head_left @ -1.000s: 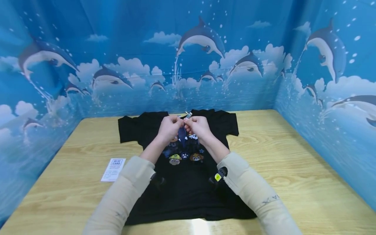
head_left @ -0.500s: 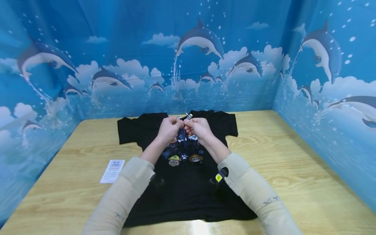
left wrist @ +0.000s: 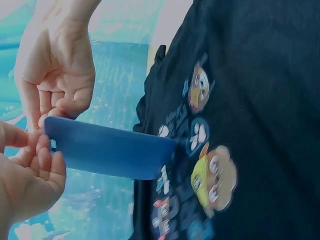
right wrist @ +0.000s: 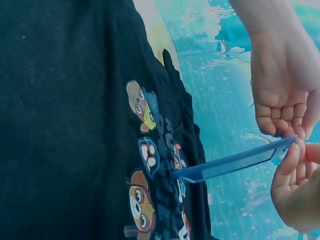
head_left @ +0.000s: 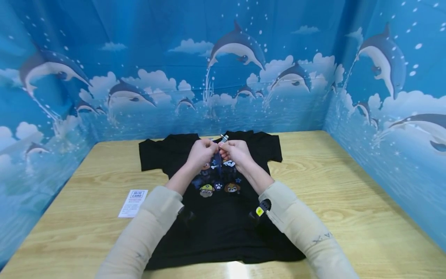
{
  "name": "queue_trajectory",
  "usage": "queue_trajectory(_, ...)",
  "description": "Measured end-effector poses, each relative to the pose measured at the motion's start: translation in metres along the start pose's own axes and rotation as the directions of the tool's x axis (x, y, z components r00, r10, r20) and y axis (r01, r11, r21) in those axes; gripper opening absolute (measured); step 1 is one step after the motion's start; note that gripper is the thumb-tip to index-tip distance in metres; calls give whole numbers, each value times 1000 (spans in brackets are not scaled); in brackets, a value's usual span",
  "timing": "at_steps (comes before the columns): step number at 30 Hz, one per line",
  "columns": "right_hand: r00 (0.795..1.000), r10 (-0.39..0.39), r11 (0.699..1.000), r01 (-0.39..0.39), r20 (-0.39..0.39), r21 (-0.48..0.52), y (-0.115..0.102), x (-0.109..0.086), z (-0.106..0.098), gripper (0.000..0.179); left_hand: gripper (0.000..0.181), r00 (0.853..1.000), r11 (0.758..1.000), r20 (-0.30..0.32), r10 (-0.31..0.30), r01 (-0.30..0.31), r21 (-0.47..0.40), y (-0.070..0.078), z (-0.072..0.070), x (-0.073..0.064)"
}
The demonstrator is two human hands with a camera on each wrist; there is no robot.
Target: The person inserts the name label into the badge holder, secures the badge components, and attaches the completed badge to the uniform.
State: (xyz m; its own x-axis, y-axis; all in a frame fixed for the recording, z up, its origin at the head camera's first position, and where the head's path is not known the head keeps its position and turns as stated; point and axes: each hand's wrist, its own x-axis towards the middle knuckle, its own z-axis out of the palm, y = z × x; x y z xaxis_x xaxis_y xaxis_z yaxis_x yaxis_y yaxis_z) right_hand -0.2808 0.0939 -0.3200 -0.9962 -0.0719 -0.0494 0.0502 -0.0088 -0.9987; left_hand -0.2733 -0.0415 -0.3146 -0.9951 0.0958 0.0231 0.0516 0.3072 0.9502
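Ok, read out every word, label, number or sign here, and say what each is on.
"ID/IC CARD": heading on the white card; smaller lines beneath too small to read.
Right sleeve: dark marks, too unclear to read.
Left sleeve: mark too faint to read.
Black T-shirt: paw-print sign; any lettering too dark to read.
Yellow tag: too small to tell.
Blue holder: no readable text.

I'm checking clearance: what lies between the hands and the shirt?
The left wrist view shows the blue holder, extending from the hands toward the black shirt; contact is unclear.

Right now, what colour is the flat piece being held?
Blue flat piece, clearest in the left wrist view.
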Motion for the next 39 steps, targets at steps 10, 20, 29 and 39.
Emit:
queue_trajectory(10, 997, -70, 997, 69, -46, -28, -9, 0, 0, 21, 37, 1000, 985, 16, 15, -17, 171, 9, 2, 0)
queue_trajectory(20, 998, -26, 999, 29, -60, 41, -3, -4, 4, 19, 32, 999, 983, -35, 31, -24, 185, 6, 9, 0)
queue_trajectory(29, 994, 29, 998, -22, -106, 63, -4, -4, 4, 19, 27, 999, 992, -42, 34, -28, 123, 4, 13, 0)
queue_trajectory(39, 995, -3, 1000, 1, -98, -21, -4, -4, 5, 21, 27, 966, 965, -158, 203, -169, 201, -2, 18, 1)
